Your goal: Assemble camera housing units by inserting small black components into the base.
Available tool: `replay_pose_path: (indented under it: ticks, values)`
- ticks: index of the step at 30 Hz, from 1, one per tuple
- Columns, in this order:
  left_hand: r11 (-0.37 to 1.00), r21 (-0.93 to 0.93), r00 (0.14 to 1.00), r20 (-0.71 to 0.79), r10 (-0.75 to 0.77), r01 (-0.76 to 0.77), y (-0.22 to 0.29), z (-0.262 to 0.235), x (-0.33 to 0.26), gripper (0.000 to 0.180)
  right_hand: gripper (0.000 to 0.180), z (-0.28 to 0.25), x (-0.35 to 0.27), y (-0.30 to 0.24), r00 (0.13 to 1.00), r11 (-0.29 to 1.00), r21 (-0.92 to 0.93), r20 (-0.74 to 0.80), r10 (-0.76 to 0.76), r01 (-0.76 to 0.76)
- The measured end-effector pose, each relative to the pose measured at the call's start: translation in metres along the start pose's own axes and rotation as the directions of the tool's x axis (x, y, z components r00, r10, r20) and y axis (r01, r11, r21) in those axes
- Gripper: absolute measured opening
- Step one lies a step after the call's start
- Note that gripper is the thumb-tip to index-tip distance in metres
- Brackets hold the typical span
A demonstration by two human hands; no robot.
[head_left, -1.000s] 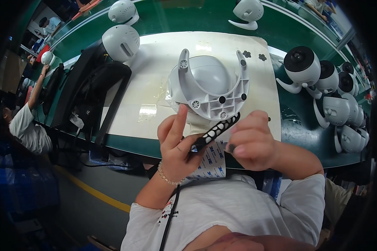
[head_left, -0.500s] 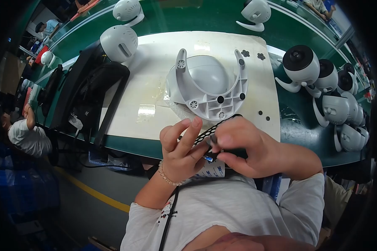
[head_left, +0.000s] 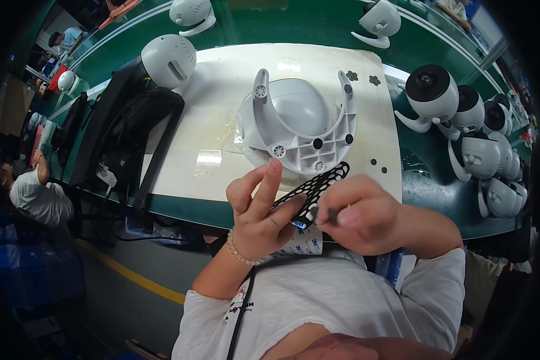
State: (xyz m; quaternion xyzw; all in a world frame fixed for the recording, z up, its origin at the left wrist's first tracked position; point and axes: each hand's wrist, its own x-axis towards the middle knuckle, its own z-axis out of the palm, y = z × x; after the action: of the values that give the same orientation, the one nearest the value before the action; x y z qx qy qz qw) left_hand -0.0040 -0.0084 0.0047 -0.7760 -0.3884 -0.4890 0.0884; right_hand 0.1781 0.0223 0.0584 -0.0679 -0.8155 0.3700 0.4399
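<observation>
Left hand grips a flat black sheet of round pads, fingers curled beneath; right hand pinches its lower end. Smooth white plastic camera bracket lies mid-mat, just beyond.

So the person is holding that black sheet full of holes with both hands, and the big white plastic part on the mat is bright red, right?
Not quite: the big plastic part on the mat is white, not red, as the head view shows. The rest holds: the left hand and right hand both hold the black sheet full of holes.
</observation>
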Motion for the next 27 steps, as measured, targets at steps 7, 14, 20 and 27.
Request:
replay_pose_path:
  ticks: [7, 14, 20, 27]
  values:
    - [0.995, 0.083, 0.998, 0.001, -0.055, 0.055, -0.001, 0.005, 0.004, 0.035, 0.059, -0.008, 0.005, 0.015, 0.959, 0.981, -0.020, -0.212, 0.187, -0.195]
    - [0.990, 0.076, 0.993, -0.019, -0.118, 0.119, 0.001, 0.010, 0.003, 0.033, 0.046, -0.002, 0.000, 0.015, 0.981, 0.832, -0.554, -0.139, -0.137, 0.038]
    - [0.986, 0.102, 0.991, -0.038, -0.125, 0.129, 0.002, 0.014, 0.002, 0.035, 0.045, 0.005, 0.001, -0.002, 0.993, 0.645, -0.758, 0.026, -0.116, 0.095]
    - [0.989, 0.047, 0.990, -0.009, -0.138, 0.138, 0.002, 0.011, 0.002, 0.035, 0.067, -0.014, 0.024, 0.006, 0.990, 0.888, -0.445, -0.126, 0.064, -0.115]
